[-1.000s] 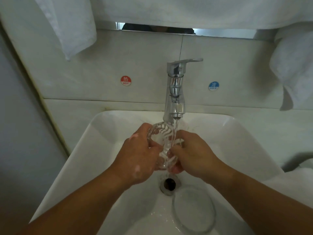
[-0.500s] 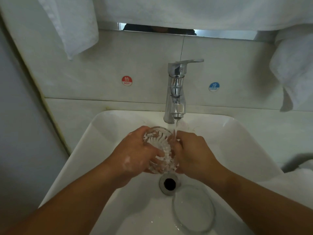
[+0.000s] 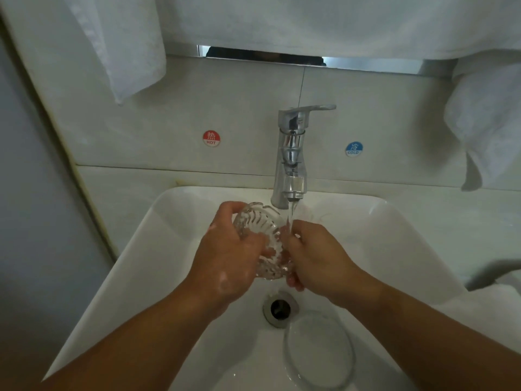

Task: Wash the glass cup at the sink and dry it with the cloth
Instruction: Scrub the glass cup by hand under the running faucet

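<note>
Head view is filled along the top by white towels: one [image 3: 310, 21] is hung across the whole width, a second [image 3: 121, 43] is draped down at the left, and a third [image 3: 487, 117] is bunched at the right. Below them a pale tiled wall [image 3: 141, 117] is seen, and beneath it the white sink [image 3: 158, 249], which takes up the lower half. A white cloth [image 3: 499, 294] is laid on the counter just beside the sink's right rim. Two bare forearms are reached in from the bottom corners and are met over the middle of the basin. The left hand [image 3: 228, 258], flecked with suds, is wrapped round the cup [image 3: 267, 235] from the left, thumb on the near side. The right hand [image 3: 315, 255] is curled against the cup's right side, its fingertips tucked under the base, so the cup is gripped by both. The chrome tap [image 3: 291, 153] is mounted behind the basin, its lever turned to the right. The cup, clear and ribbed, is held tilted above the drain [image 3: 280, 307], just left of the water [image 3: 291, 214], which is poured onto the right hand's knuckles. A clear oval piece [image 3: 318, 354] is laid in the basin near the drain; its kind cannot be told. A red HOT sticker [image 3: 211, 138] and a blue COLD sticker [image 3: 354, 149] are stuck to the wall on either side of the tap.
</note>
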A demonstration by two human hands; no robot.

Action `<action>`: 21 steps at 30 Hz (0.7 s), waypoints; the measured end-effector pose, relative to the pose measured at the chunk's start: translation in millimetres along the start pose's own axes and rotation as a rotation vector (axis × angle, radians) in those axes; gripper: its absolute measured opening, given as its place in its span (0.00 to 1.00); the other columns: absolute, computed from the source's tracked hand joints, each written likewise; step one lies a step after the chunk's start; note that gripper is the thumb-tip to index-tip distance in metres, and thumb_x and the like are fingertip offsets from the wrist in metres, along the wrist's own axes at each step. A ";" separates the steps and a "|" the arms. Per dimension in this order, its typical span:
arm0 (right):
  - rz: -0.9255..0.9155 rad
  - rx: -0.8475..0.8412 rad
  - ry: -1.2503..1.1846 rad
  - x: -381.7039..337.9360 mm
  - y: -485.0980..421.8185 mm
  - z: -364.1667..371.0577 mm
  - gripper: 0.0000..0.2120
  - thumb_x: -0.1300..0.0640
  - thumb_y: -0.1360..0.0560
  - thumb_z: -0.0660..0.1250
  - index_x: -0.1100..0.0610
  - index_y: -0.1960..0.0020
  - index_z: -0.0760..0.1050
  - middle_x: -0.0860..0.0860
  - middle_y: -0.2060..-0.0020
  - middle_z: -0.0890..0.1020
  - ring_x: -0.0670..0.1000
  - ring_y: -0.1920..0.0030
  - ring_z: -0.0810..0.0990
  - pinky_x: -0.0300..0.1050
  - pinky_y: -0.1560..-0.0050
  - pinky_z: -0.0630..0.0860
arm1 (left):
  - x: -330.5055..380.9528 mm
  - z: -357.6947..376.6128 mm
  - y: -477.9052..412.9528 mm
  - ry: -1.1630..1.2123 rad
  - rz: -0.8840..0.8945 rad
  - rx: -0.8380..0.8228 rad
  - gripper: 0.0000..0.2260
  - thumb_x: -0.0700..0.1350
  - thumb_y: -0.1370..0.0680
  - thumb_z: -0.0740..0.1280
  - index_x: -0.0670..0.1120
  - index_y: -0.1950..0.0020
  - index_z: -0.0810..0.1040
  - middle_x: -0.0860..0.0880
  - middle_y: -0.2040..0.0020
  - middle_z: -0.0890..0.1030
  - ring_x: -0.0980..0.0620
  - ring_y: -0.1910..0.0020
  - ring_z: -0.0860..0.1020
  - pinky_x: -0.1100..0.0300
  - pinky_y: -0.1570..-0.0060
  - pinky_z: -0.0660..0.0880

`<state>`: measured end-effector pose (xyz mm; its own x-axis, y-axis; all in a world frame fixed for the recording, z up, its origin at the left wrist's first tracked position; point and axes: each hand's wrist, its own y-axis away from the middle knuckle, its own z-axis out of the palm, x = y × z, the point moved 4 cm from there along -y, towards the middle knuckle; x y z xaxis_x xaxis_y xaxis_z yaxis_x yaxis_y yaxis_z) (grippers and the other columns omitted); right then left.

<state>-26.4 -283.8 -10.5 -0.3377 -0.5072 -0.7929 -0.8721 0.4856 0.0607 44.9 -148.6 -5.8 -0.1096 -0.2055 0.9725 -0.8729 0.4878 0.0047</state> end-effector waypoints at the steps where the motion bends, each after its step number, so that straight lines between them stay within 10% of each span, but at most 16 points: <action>1: 0.004 -0.040 -0.039 1.4 0.8 1.2 0.11 0.57 0.15 0.55 0.54 0.47 0.76 0.52 0.64 0.81 0.47 0.73 0.79 0.40 0.73 0.74 | 1.8 0.3 1.2 -0.072 0.047 0.021 0.17 0.41 0.20 0.68 0.57 0.35 0.72 0.52 0.44 0.81 0.51 0.49 0.83 0.53 0.54 0.86; 7: -0.164 0.065 0.450 -0.1 -1.8 -4.1 0.13 0.54 0.15 0.56 0.55 0.48 0.78 0.50 0.58 0.83 0.50 0.62 0.81 0.45 0.60 0.80 | 2.0 0.1 -2.0 -0.035 -0.086 -0.269 0.13 0.40 0.21 0.70 0.54 0.40 0.79 0.48 0.48 0.86 0.46 0.53 0.87 0.43 0.51 0.86; 14: 0.071 -0.064 -0.177 -0.2 4.4 -2.7 0.09 0.62 0.17 0.56 0.57 0.46 0.75 0.59 0.68 0.84 0.54 0.73 0.81 0.46 0.72 0.78 | 0.9 7.1 3.5 0.102 0.011 -0.063 0.22 0.35 0.21 0.69 0.57 0.33 0.74 0.49 0.43 0.83 0.45 0.46 0.84 0.44 0.58 0.86; 21: -0.059 0.087 0.264 -1.4 3.1 -11.6 0.16 0.58 0.16 0.55 0.59 0.57 0.76 0.53 0.65 0.82 0.47 0.70 0.79 0.45 0.69 0.77 | 4.9 4.8 2.8 0.171 -0.125 -0.186 0.18 0.36 0.22 0.71 0.53 0.38 0.75 0.46 0.44 0.83 0.44 0.52 0.87 0.47 0.59 0.86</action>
<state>-32.7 -289.8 -2.1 -0.3778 -0.6984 -0.6079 -0.8630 0.5035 -0.0421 39.6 -152.3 -2.2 0.0893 -0.1353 0.9868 -0.7705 0.6184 0.1546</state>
